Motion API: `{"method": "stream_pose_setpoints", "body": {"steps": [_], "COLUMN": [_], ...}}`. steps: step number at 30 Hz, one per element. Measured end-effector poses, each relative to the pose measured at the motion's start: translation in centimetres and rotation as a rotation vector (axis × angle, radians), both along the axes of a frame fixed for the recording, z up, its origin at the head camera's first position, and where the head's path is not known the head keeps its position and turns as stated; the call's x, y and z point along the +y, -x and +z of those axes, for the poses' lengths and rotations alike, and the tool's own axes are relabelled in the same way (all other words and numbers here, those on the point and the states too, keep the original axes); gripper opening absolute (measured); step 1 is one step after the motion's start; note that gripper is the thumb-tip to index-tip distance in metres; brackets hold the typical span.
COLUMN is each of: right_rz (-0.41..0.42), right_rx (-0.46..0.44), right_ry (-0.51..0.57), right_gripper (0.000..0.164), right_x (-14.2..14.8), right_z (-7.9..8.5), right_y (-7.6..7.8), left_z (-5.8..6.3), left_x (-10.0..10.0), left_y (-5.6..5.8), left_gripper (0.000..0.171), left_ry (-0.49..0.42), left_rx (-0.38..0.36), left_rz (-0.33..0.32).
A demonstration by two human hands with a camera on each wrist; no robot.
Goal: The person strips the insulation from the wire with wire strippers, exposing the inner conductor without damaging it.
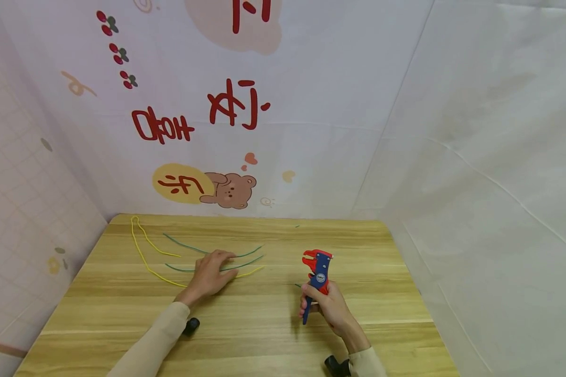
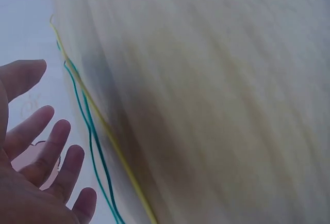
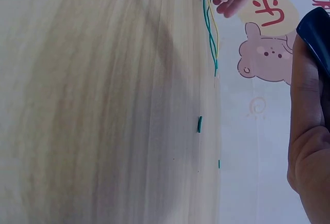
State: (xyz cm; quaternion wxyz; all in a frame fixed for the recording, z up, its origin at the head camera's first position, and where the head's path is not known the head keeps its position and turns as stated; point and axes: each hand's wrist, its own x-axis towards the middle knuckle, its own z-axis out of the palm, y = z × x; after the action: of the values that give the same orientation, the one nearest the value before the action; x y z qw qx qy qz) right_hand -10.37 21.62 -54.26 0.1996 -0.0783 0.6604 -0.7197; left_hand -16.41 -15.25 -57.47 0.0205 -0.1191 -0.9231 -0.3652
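Observation:
My left hand [image 1: 210,273] hovers over or lightly touches the middle of the wires; contact is unclear from the head view. Its fingers [image 2: 44,157] are spread loosely and hold nothing in the left wrist view. Beneath it, an upper green wire [image 1: 184,244], a lower green wire [image 1: 247,263] and a long, bent yellow wire [image 1: 140,253] lie roughly side by side. To the right, my right hand [image 1: 327,306] grips a red and blue wire stripper [image 1: 320,272] by its handles, with its jaws pointing toward the back. Only a dark blue handle [image 3: 318,38] of it shows in the right wrist view.
A short green piece of insulation [image 3: 199,124] lies near the stripper, and a smaller green bit [image 3: 219,164] lies by the back edge. The wooden table [image 1: 264,335] meets a printed cloth wall [image 1: 311,173] at the back. Cloth also hangs at both sides.

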Motion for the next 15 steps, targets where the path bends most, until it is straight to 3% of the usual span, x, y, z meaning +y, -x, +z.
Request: {"method": "stream_pose_setpoints", "body": {"steps": [6, 10, 15], "right_rz": [0.002, 0.001, 0.006], "right_rx": [0.005, 0.004, 0.008], "right_ry": [0.001, 0.002, 0.0], "right_gripper": [0.018, 0.016, 0.024], "right_x": [-0.1, -0.1, 0.0], "right_z": [0.0, -0.1, -0.3], "right_y": [0.0, 0.0, 0.1], "left_z": [0.1, -0.5, -0.4], "left_x": [-0.7, -1.2, -1.3], "left_y": [-0.8, -1.2, -1.9], "left_gripper": [0.048, 0.051, 0.056], "left_ry": [-0.021, -0.049, -0.033], "left_rx": [0.061, 0.134, 0.128], "left_rz": [-0.021, -0.052, -0.076]}}
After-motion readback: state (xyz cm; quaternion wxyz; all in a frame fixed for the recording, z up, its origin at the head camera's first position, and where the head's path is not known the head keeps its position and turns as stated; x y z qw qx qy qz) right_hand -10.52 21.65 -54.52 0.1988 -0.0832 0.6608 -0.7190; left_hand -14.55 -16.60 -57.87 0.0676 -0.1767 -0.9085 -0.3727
